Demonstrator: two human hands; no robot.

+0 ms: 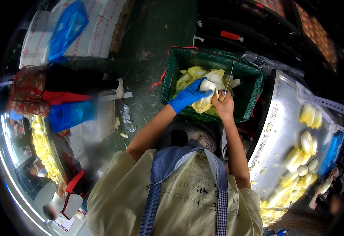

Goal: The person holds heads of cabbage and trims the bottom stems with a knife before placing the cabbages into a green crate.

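My left hand (188, 96), in a blue glove, grips a napa cabbage (208, 85) by its white base, above a green plastic crate (171, 74). Beside it my bare right hand (224, 103) holds a knife (229, 78); the thin blade points up and away and touches the cabbage's right side. Several more pale yellow-green cabbages (193, 74) lie in the crate under both hands. My cream smock and blue apron straps (168, 165) fill the lower middle.
A steel table (278, 129) to the right carries several trimmed cabbage pieces (297, 161). On the left a person in a red patterned top (30, 90) bends beside blue plastic bags (67, 27) and white sacks (97, 31). Leaf scraps lie on the dark wet floor (148, 47).
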